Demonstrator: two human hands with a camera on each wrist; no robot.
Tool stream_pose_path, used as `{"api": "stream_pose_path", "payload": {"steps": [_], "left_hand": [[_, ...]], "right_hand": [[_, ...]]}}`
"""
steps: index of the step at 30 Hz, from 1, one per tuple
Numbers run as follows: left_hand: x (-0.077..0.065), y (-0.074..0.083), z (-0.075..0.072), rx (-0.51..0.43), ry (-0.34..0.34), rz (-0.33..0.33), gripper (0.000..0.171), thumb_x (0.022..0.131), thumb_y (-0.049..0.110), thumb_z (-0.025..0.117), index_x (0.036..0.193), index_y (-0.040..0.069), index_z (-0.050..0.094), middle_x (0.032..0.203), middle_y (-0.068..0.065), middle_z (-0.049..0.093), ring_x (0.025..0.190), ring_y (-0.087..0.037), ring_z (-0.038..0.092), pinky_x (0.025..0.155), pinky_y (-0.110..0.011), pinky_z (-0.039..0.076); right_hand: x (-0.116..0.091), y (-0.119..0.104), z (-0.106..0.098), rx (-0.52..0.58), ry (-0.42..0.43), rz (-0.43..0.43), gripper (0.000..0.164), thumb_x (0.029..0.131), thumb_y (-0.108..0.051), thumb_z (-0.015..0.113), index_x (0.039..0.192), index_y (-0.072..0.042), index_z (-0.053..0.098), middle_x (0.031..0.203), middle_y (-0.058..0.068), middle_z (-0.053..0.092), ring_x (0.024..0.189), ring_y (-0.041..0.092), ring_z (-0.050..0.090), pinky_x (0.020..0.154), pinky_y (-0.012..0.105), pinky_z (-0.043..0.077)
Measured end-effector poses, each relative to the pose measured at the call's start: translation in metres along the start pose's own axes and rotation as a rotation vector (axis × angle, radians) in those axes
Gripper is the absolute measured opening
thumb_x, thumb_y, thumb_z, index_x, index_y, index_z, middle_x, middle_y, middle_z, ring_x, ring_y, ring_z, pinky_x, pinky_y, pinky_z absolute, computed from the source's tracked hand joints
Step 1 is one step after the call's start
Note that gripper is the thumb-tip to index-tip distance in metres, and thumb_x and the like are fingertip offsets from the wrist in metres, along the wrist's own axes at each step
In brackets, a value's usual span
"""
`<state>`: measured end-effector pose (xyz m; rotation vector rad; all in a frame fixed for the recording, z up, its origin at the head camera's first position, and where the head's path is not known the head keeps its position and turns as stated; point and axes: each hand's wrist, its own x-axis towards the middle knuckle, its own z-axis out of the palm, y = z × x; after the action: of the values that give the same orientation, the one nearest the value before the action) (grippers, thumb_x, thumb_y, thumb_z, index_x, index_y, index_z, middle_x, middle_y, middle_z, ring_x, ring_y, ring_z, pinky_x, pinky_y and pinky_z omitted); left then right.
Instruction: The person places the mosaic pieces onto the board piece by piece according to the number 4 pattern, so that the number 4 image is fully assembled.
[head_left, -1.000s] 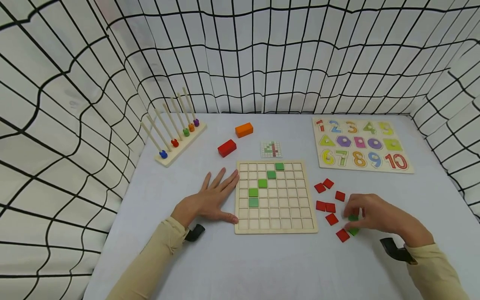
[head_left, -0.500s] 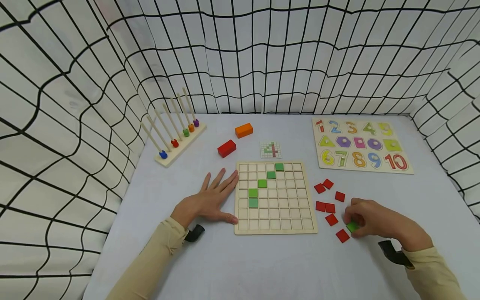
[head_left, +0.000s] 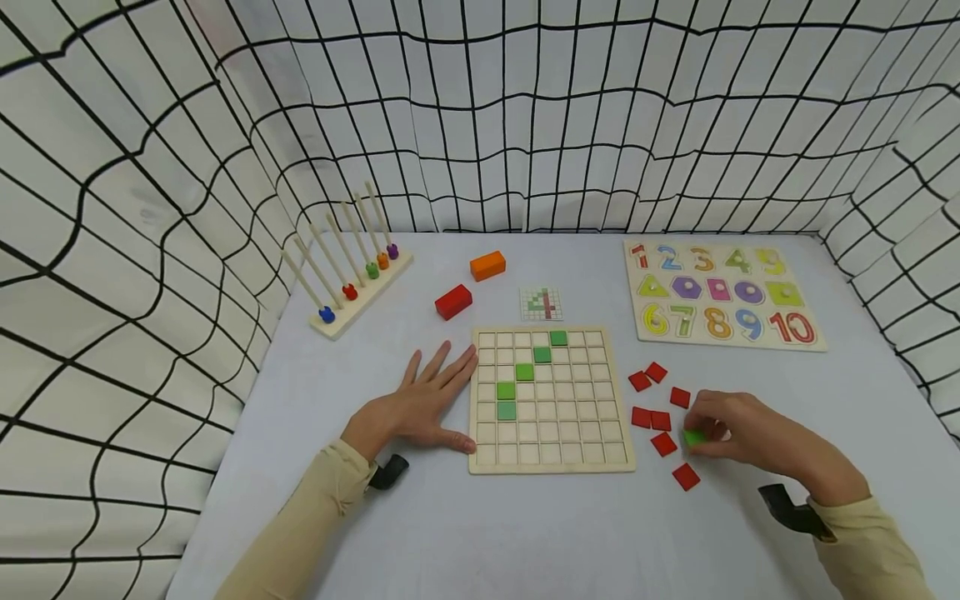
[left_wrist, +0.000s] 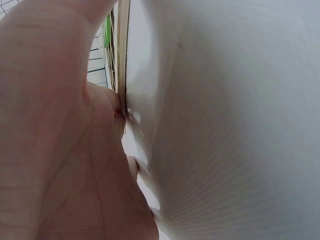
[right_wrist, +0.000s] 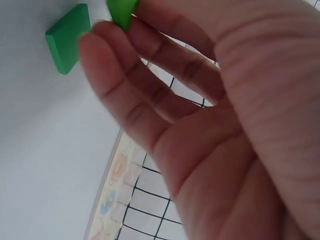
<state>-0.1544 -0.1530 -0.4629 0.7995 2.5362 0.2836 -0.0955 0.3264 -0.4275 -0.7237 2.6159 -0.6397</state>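
My right hand [head_left: 750, 433] pinches a light green square tile [right_wrist: 121, 11] between its fingertips, close over the table at the right of the red tiles. A second green tile [right_wrist: 69, 37] lies on the table just beyond the fingers in the right wrist view; the hand hides it in the head view. My left hand [head_left: 420, 408] lies with fingers spread, its fingertips and thumb at the left edge of a wooden grid board [head_left: 551, 468]. Several green tiles [head_left: 525, 372] sit in the board's cells, running down from top right toward the left. Loose red tiles [head_left: 663, 443] lie right of the board.
Behind the board lies a small pattern card [head_left: 542, 304]. A red block [head_left: 453, 302] and an orange block [head_left: 488, 265] stand left of it. A peg stand with beads [head_left: 360, 298] is at back left, a number puzzle board [head_left: 723, 293] at back right. Black netting surrounds the table.
My right hand has gathered a green tile into its fingertips and shifted slightly toward the board. The left hand keeps its place at the board's edge.
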Motion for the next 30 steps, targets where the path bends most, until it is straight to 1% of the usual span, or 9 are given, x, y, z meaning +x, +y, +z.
{"api": "stream_pose_path", "payload": {"steps": [5, 8, 11, 14, 17, 19, 21, 26, 30], "left_hand": [[0.001, -0.001, 0.001, 0.004, -0.004, 0.002, 0.131, 0.085, 0.074, 0.075, 0.174, 0.014, 0.001, 0.184, -0.003, -0.007, 0.169, -0.040, -0.014, 0.131, -0.072, -0.010], [0.000, -0.001, 0.002, 0.008, -0.001, 0.001, 0.131, 0.085, 0.075, 0.075, 0.174, 0.013, 0.001, 0.184, -0.003, -0.006, 0.169, -0.041, -0.013, 0.131, -0.072, -0.009], [0.001, -0.001, 0.002, 0.015, -0.001, -0.008, 0.132, 0.084, 0.076, 0.075, 0.174, 0.014, 0.001, 0.184, -0.003, -0.006, 0.169, -0.040, -0.012, 0.131, -0.072, -0.008], [0.002, -0.001, 0.003, 0.021, 0.000, -0.006, 0.132, 0.084, 0.077, 0.074, 0.174, 0.015, 0.001, 0.184, -0.002, -0.007, 0.169, -0.040, -0.013, 0.131, -0.072, -0.008], [0.003, -0.002, 0.003, 0.024, -0.001, -0.002, 0.131, 0.084, 0.078, 0.073, 0.174, 0.016, 0.000, 0.184, -0.001, -0.008, 0.169, -0.039, -0.014, 0.131, -0.071, -0.009], [0.003, -0.002, 0.004, 0.026, 0.003, 0.000, 0.131, 0.084, 0.078, 0.073, 0.174, 0.016, 0.000, 0.184, -0.001, -0.008, 0.169, -0.039, -0.014, 0.131, -0.071, -0.009], [0.003, -0.002, 0.004, 0.023, 0.006, 0.001, 0.131, 0.084, 0.078, 0.073, 0.174, 0.016, 0.000, 0.184, -0.001, -0.008, 0.169, -0.039, -0.014, 0.131, -0.071, -0.009], [0.002, -0.002, 0.003, 0.020, 0.005, 0.001, 0.131, 0.084, 0.078, 0.073, 0.174, 0.016, 0.000, 0.184, -0.001, -0.007, 0.169, -0.039, -0.014, 0.131, -0.071, -0.009], [0.001, 0.000, 0.004, 0.018, 0.008, 0.000, 0.131, 0.084, 0.078, 0.073, 0.174, 0.016, 0.000, 0.184, -0.001, -0.007, 0.169, -0.039, -0.014, 0.131, -0.071, -0.010]], "right_hand": [[0.004, -0.003, 0.000, -0.033, 0.056, -0.019, 0.029, 0.082, -0.021, 0.094, 0.107, -0.016, 0.081, 0.101, -0.010, 0.069, 0.088, 0.001, 0.063, 0.076, 0.020, 0.063], [0.006, -0.004, 0.001, -0.035, 0.104, -0.044, 0.027, 0.083, -0.020, 0.094, 0.107, -0.017, 0.081, 0.102, -0.011, 0.068, 0.088, 0.000, 0.062, 0.075, 0.020, 0.062], [0.008, -0.004, 0.004, -0.030, 0.176, -0.102, 0.025, 0.082, -0.017, 0.094, 0.104, -0.016, 0.081, 0.096, -0.014, 0.065, 0.083, -0.003, 0.059, 0.070, 0.017, 0.060], [0.010, -0.004, 0.006, -0.042, 0.264, -0.180, 0.026, 0.079, -0.013, 0.095, 0.102, -0.014, 0.082, 0.091, -0.017, 0.063, 0.079, -0.006, 0.055, 0.066, 0.013, 0.055], [0.014, -0.004, 0.008, -0.064, 0.337, -0.248, 0.030, 0.075, -0.008, 0.097, 0.101, -0.012, 0.082, 0.090, -0.017, 0.065, 0.078, -0.006, 0.056, 0.066, 0.009, 0.052], [0.016, -0.005, 0.009, -0.080, 0.365, -0.270, 0.033, 0.073, -0.006, 0.097, 0.102, -0.011, 0.082, 0.092, -0.015, 0.067, 0.079, -0.005, 0.057, 0.067, 0.010, 0.053], [0.017, -0.005, 0.008, -0.091, 0.373, -0.277, 0.034, 0.073, -0.004, 0.097, 0.104, -0.010, 0.082, 0.094, -0.012, 0.068, 0.080, -0.004, 0.058, 0.068, 0.012, 0.056], [0.019, -0.006, 0.008, -0.100, 0.352, -0.267, 0.036, 0.074, -0.001, 0.096, 0.108, -0.007, 0.083, 0.098, -0.008, 0.070, 0.082, -0.002, 0.062, 0.069, 0.021, 0.062], [0.023, -0.008, 0.007, -0.100, 0.360, -0.280, 0.038, 0.074, 0.001, 0.095, 0.110, -0.007, 0.083, 0.101, -0.007, 0.071, 0.084, 0.003, 0.065, 0.069, 0.022, 0.063]]}}
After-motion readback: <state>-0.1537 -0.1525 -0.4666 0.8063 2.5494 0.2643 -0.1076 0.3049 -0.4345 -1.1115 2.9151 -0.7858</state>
